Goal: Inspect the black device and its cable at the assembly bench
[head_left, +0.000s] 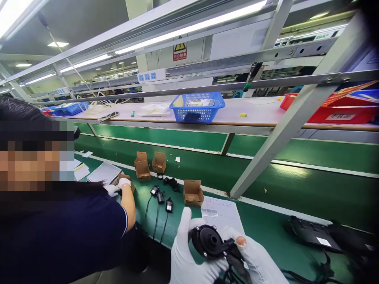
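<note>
Here, two gloved hands hold a small black pump above the green bench.
The left hand [189, 256] curls shut around the pump [209, 241] body; the right hand [254, 260] pinches its outlet and cable side, one fingertip bare. A printed sheet [220, 213] lies just beyond, beside an open cardboard box [193, 193].

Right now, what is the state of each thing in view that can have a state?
Round black plastic pump: held in both gloved hands, round face up.
Left hand: closed on the pump.
Right hand: gripping the pump's outlet side.
Small brown cardboard box: flaps open, on green belt.
Blue plastic basket: upright on the shelf.
</note>
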The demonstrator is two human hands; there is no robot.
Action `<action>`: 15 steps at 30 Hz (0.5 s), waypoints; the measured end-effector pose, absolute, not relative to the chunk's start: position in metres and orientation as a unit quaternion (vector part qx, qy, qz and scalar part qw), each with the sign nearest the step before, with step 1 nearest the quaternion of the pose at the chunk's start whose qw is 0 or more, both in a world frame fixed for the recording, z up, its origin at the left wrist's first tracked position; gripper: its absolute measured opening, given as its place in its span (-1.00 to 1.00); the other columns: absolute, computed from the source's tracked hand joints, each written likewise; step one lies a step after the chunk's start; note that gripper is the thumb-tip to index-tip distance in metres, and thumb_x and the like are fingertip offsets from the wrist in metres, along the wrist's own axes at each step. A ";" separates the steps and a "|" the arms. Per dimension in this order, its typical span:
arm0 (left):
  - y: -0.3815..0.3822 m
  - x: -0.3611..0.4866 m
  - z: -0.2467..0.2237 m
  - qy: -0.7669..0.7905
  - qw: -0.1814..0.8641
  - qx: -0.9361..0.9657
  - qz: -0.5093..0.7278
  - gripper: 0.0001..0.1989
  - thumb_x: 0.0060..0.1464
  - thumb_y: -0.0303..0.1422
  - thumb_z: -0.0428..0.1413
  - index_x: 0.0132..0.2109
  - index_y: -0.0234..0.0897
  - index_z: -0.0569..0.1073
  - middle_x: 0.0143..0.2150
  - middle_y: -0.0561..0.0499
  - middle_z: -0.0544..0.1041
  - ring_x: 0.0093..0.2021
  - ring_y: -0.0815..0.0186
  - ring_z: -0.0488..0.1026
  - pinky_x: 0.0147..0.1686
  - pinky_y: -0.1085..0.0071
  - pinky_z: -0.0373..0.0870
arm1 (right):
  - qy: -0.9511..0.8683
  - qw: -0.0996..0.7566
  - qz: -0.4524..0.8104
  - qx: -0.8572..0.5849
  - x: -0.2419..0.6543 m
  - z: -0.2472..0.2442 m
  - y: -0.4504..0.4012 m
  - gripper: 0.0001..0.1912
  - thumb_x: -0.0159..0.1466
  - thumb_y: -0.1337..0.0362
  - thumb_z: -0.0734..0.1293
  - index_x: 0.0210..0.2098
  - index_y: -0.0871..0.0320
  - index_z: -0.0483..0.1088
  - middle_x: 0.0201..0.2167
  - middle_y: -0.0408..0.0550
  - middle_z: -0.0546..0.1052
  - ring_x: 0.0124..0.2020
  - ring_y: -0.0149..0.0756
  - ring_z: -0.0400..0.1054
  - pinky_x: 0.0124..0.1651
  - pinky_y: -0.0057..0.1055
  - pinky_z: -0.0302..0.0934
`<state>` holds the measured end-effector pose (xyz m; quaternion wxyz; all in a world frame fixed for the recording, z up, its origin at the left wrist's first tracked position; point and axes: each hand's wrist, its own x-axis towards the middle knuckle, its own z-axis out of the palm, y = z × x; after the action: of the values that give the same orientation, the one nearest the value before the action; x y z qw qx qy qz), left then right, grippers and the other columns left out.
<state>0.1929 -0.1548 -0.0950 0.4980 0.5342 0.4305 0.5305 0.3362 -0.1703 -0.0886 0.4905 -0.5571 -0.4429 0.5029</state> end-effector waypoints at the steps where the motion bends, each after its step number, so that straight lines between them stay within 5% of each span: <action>1: -0.155 0.193 -0.095 0.432 0.497 0.535 0.529 -0.03 -0.07 -0.22 0.35 0.38 -0.29 0.06 -0.03 -0.14 0.57 -0.05 0.20 0.55 0.08 0.36 0.44 | -0.443 0.489 0.504 -0.557 0.336 -0.089 -0.170 -0.38 0.18 -0.36 0.17 -0.54 0.06 0.39 -0.64 -0.17 0.21 -0.63 -0.40 0.05 -0.59 -0.47 0.08; 10: -0.153 0.190 -0.086 0.440 0.505 0.542 0.507 -0.02 -0.12 -0.16 0.37 0.37 -0.26 0.12 -0.03 -0.13 0.58 -0.05 0.15 0.56 0.08 0.27 0.47 | -0.495 0.455 0.476 -0.568 0.338 -0.085 -0.167 -0.33 0.26 -0.33 0.04 -0.51 0.05 0.43 -0.60 -0.10 0.33 -0.60 -0.36 0.14 -0.56 -0.45 0.14; 15: -0.158 0.188 -0.089 0.453 0.482 0.566 0.492 0.00 -0.12 -0.10 0.36 0.38 -0.24 0.10 0.02 -0.13 0.57 0.01 0.11 0.55 0.12 0.22 0.47 | -0.586 0.437 0.387 -0.562 0.349 -0.083 -0.165 -0.36 0.22 -0.35 0.13 -0.53 0.06 0.41 -0.53 -0.08 0.47 -0.47 -0.28 0.34 -0.43 -0.44 0.27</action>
<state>0.1883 -0.1583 -0.0890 0.4824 0.5657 0.4531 0.4919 0.3486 -0.1648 -0.0828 0.4374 -0.5619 -0.5856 0.3872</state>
